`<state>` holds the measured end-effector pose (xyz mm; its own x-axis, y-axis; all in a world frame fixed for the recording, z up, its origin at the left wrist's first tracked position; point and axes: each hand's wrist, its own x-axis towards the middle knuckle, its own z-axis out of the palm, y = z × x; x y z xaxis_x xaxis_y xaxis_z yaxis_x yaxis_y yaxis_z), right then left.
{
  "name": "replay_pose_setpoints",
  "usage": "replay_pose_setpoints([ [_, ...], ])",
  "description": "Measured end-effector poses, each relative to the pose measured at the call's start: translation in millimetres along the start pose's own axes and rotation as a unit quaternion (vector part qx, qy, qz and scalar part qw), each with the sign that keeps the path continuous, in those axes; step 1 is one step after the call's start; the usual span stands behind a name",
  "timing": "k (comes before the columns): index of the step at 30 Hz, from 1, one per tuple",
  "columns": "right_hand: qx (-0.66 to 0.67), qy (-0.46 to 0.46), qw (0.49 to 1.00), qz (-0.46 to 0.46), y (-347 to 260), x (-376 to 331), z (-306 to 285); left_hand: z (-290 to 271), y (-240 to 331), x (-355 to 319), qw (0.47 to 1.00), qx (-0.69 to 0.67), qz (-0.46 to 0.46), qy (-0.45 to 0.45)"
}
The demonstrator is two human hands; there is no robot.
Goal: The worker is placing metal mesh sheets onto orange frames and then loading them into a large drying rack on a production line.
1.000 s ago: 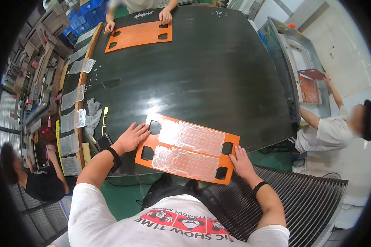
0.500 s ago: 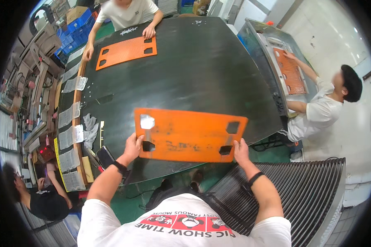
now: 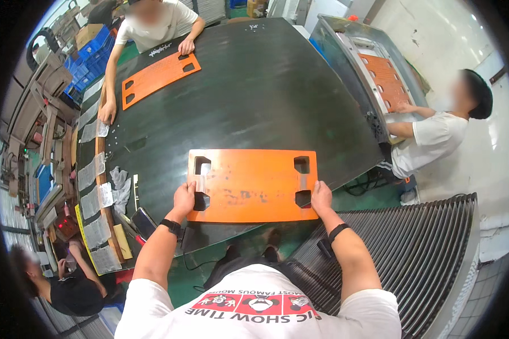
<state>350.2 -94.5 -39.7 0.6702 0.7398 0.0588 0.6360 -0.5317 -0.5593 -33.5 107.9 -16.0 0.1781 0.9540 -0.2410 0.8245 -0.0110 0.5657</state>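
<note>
A flat orange panel (image 3: 251, 176) with cut-out holes near its corners and dark smudges on its surface is held out in front of me. Its left edge is gripped by my left hand (image 3: 184, 198), with the fingers partly hidden by the panel. My right hand (image 3: 322, 198) closes on the opposite edge at about the same height. The panel hangs over the near part of a large dark table (image 3: 243, 101). Through its holes, bits of the dark tabletop and something pale show.
Across the table, a person rests a hand on another orange panel (image 3: 161, 76). At the right, a co-worker handles an orange panel (image 3: 382, 76) in a metal frame. Pale film pieces (image 3: 99, 231) and a grey cloth (image 3: 120, 189) lie left. Ribbed dark racking (image 3: 401, 254) stands near right.
The panel in my hands has levelled out from a slant, and its right end has come left with my right hand. The far person's arm reaches down to the film strips; the right co-worker's hand moved nearer.
</note>
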Motion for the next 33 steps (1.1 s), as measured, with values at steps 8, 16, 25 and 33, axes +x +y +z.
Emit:
replay_pose_setpoints([
  [8, 0.040, 0.020, 0.998, -0.046, -30, 11, -49, -53, 40, -20, 0.939, -0.320, -0.115, -0.056],
  [16, 0.044, 0.020, 0.998, -0.051, -48, 22, -63, -77, 66, -22, 0.927, -0.357, -0.110, -0.030],
  [25, 0.739, -0.265, 0.618, 0.030, -136, -25, -177, -96, 194, -68, 0.688, -0.187, 0.667, 0.216],
  [33, 0.776, -0.109, 0.608, 0.126, -92, -36, -133, -30, 228, -78, 0.735, -0.072, 0.671, 0.060],
])
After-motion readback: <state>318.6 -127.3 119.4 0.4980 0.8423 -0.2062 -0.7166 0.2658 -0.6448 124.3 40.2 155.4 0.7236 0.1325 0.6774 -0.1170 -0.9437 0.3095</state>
